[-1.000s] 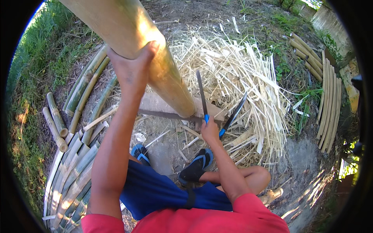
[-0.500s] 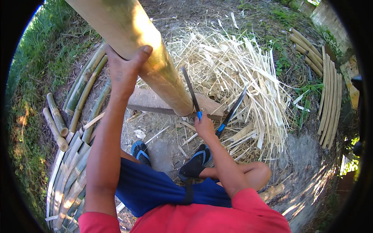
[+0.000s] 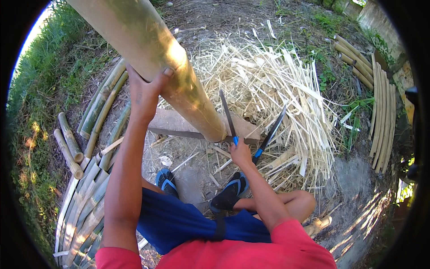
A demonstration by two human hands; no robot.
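Fingers of the left hand (image 3: 147, 88) are spread around the bamboo (image 3: 154, 47), lower in the frame than before, apparently for steadying, while a knife (image 3: 229, 116) is clenched in the right hand (image 3: 240, 153).

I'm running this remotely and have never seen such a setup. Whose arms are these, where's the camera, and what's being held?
No machine here: these are a person's bare hands. A wide fisheye camera on the wearer's head looks down, so picture left is their left and straight edges bend near the rim.

The left hand grips a thick, pale yellow-green bamboo pole, slanting with its lower end at a flat brown wooden block. The right hand holds a long, narrow dark blade with a blue handle; a second blue-handled blade is just right of it.

On the ground are a heap of pale, thin shavings beyond, split green-and-tan bamboo strips at left, and long tan slats at far right.
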